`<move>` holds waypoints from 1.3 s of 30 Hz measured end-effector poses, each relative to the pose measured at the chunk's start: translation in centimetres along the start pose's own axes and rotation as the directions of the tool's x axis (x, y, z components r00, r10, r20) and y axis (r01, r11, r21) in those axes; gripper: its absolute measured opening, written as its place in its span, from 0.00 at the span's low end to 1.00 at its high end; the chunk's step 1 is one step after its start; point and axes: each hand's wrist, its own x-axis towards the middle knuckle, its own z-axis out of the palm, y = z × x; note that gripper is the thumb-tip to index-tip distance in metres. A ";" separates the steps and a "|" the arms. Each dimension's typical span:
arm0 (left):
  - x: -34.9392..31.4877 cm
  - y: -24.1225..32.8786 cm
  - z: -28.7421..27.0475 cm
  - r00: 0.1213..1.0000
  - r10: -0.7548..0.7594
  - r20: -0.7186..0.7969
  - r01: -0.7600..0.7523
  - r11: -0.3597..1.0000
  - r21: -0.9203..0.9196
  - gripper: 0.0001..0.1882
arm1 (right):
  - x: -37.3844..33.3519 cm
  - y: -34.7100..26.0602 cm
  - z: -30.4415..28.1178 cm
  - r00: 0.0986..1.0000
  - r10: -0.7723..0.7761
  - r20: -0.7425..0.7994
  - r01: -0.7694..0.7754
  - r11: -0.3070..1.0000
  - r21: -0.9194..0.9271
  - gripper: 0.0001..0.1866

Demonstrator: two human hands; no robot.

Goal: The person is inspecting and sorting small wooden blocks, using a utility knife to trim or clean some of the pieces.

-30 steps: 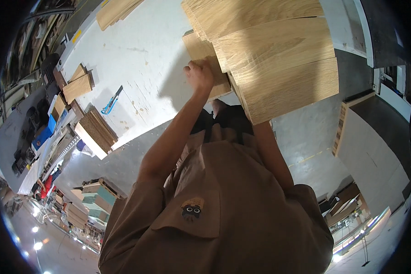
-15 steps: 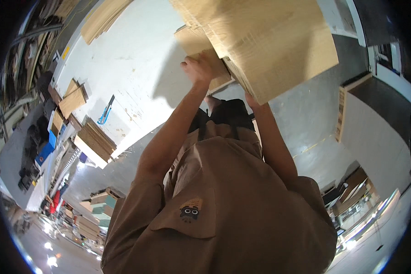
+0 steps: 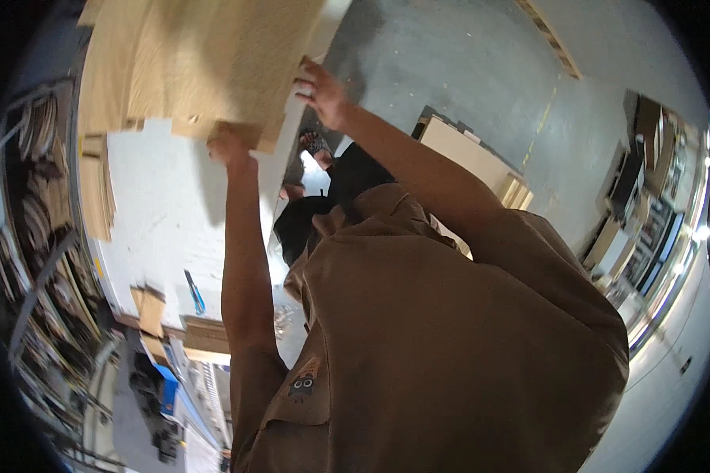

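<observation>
Thin pale wood sheets [image 3: 237,59] lie in an overlapping pile at the far end of the white table, upper left. My left hand [image 3: 230,147] is at their near edge, its fingers closed over a sheet's border; part of the grip is hidden. Beside the right edge of the sheets is my right hand [image 3: 323,96], fingers spread apart, fingertips close to or touching that edge. I see nothing held in it.
On the white table [image 3: 158,205] lie a blue utility knife [image 3: 195,293], narrow wood strips [image 3: 96,193] along the left edge and small wood blocks [image 3: 205,335] near the front. Racks of boards [image 3: 39,173] stand left. A pale panel stack [image 3: 465,154] sits on the floor, right.
My view and body have turned right. The large sheet I was holding over the table's edge is now down on the pile. My right hand has come off its corner and spread its fingers.
</observation>
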 end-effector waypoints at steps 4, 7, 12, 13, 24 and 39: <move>-4.6 4.1 0.0 0.998 0.035 0.056 -0.024 0.980 -0.198 0.22 | -1.4 -2.1 3.2 0.990 0.063 -0.124 -0.080 0.988 -0.131 0.26; -7.3 7.5 0.7 0.997 -0.065 -0.037 0.063 0.996 -0.064 0.23 | -1.2 -2.5 3.7 0.996 0.045 -0.077 -0.058 0.984 -0.171 0.30; -4.4 6.9 1.1 0.999 0.033 0.007 -0.032 0.997 -0.070 0.28 | 1.5 -0.4 1.2 1.000 -0.026 -0.007 0.025 0.995 -0.097 0.31; -5.4 6.6 2.9 0.997 0.057 -0.055 -0.060 0.997 -0.052 0.31 | 2.0 0.1 -0.5 0.993 -0.105 0.047 0.108 0.992 -0.061 0.30; -8.2 3.6 0.5 0.961 0.273 -0.037 -0.274 0.962 0.002 0.28 | -3.1 6.5 1.7 1.000 0.006 -0.024 -0.014 0.942 -0.337 0.29; -13.5 1.3 -0.2 0.976 0.219 0.013 -0.215 0.968 -0.129 0.36 | -6.9 5.5 3.8 0.970 0.241 0.027 -0.227 0.942 -0.247 0.32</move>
